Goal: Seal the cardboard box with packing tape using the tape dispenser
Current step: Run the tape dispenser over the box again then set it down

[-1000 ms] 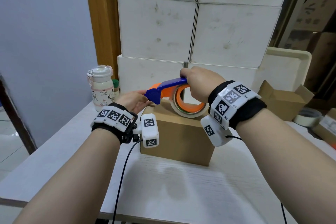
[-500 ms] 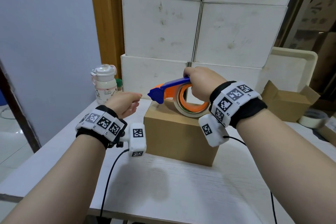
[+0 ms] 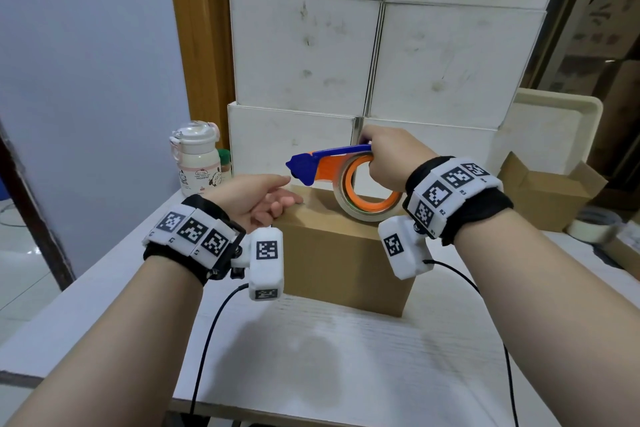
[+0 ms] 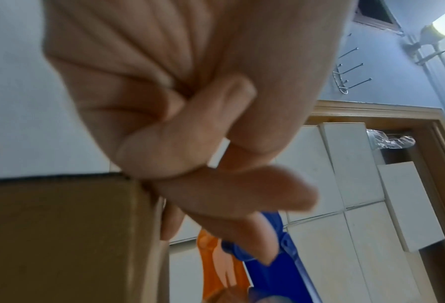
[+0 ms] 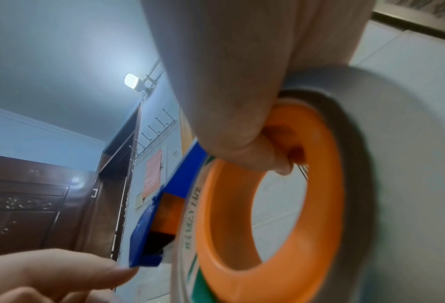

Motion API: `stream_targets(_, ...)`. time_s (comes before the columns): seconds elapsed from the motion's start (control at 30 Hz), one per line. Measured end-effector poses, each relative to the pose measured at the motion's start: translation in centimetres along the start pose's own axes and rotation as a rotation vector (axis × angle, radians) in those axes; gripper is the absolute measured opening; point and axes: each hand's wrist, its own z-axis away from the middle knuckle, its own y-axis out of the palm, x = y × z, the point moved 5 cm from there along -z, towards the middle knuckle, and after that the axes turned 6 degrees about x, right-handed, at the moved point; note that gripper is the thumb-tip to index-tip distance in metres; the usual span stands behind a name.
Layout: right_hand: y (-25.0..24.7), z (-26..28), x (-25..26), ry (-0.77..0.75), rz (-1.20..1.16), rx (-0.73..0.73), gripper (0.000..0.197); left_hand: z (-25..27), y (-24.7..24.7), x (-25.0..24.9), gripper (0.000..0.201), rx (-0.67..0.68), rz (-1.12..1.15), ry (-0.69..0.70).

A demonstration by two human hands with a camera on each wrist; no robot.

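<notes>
A brown cardboard box [image 3: 346, 253] stands shut on the white table [image 3: 311, 357]. My right hand [image 3: 374, 156] grips the tape dispenser [image 3: 329, 163] from above, fingers curled through its orange ring [image 5: 320, 184]. The tape roll [image 3: 349, 208] rests on the box top, and the blue head [image 5: 143, 246] points left beyond the box's left edge. My left hand [image 3: 287, 191] sits at the box's top left corner [image 4: 60, 235], just under the blue head. Its fingers [image 4: 242, 194] are loosely curled and hold nothing I can see. One fingertip [image 5: 123, 272] nearly touches the head's lower corner.
White boxes [image 3: 381, 62] are stacked against the wall right behind the cardboard box. A white bottle [image 3: 197, 159] stands at the back left. At the right are an open cardboard box [image 3: 547, 191], a spare tape roll [image 3: 595, 225] and a white tray [image 3: 554, 121].
My left hand left the blue head, drew back to the left, and has now returned to the box's top left corner under the head. The right hand keeps its grip on the dispenser.
</notes>
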Motion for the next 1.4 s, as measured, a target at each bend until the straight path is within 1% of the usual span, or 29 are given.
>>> stream_targets(0.17, 0.1, 0.1, -0.3, 0.016, -0.019, -0.014, 0.034, 0.0, 0.2, 0.3, 0.030, 0.078, 0.225, -0.013)
stream_targets(0.23, 0.1, 0.2, -0.2, 0.009, -0.019, -0.014, 0.033, 0.0, 0.2, 0.3, 0.030, 0.091, 0.261, -0.010)
stream_targets(0.3, 0.1, 0.2, 0.0, 0.003, -0.011, -0.011, 0.033, -0.2, 0.1, 0.0, 0.029, 0.060, 0.233, -0.004)
stream_targets(0.43, 0.0, 0.3, 0.2, -0.008, 0.001, -0.010, 0.034, -0.8, -0.2, -0.6, 0.031, -0.027, 0.080, 0.008)
stream_targets(0.53, -0.1, 0.4, 0.4, -0.017, 0.007, -0.009, 0.034, -0.9, -0.1, -0.8, 0.025, -0.017, 0.065, -0.002)
stream_targets(0.6, -0.1, 0.4, 0.5, -0.018, 0.011, -0.009, 0.035, -0.9, 0.0, -0.8, 0.022, -0.030, 0.006, -0.009)
stream_targets(0.7, -0.2, 0.5, 0.5, -0.017, 0.002, -0.011, 0.035, -0.9, 0.2, -0.8, 0.028, -0.068, -0.122, -0.042)
stream_targets(0.83, -0.2, 0.5, 0.5, -0.019, 0.001, -0.014, 0.034, -1.2, 0.1, -0.8, 0.032, -0.075, -0.091, -0.050)
stream_targets(1.03, -0.1, 0.4, 0.8, -0.034, 0.033, -0.006, 0.034, -1.0, 0.1, -0.9, 0.028, -0.070, -0.100, -0.051)
stream_targets(1.27, 0.0, 0.4, 0.8, -0.034, 0.044, -0.011, 0.035, -1.0, 0.4, -0.8, 0.032, -0.057, -0.073, -0.031)
stream_targets(1.4, 0.0, 0.4, 0.8, -0.038, 0.049, -0.015, 0.034, -1.0, 0.3, -0.8, 0.030, -0.052, -0.055, -0.031)
